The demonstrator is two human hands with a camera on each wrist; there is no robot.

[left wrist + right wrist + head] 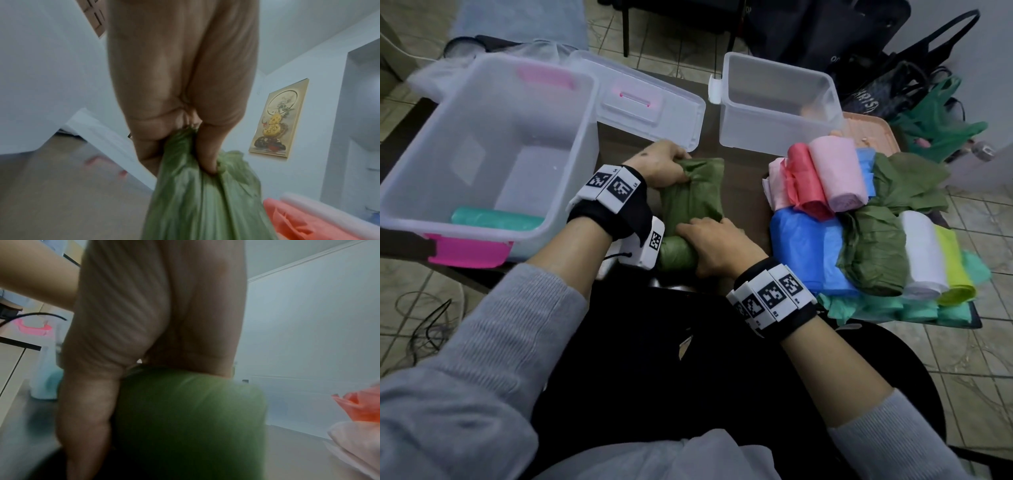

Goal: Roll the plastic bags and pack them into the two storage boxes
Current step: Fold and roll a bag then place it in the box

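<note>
On the brown desk [743, 192] over tiled floor [962, 370], my left hand [659, 168] pinches the green bag [693, 195] while my right hand [717, 245] curls around its rolled end, between two clear boxes [482, 144].

— Where do the boxes sit?
— One storage box [482, 144] fills the left of the frame with a roll [496, 219] in it; its lid [650, 102] lies behind, upper centre.
— And the other?
— The second box [777, 106] stands upper right; the pile of bags [859, 222] lies below it, at the right.
</note>
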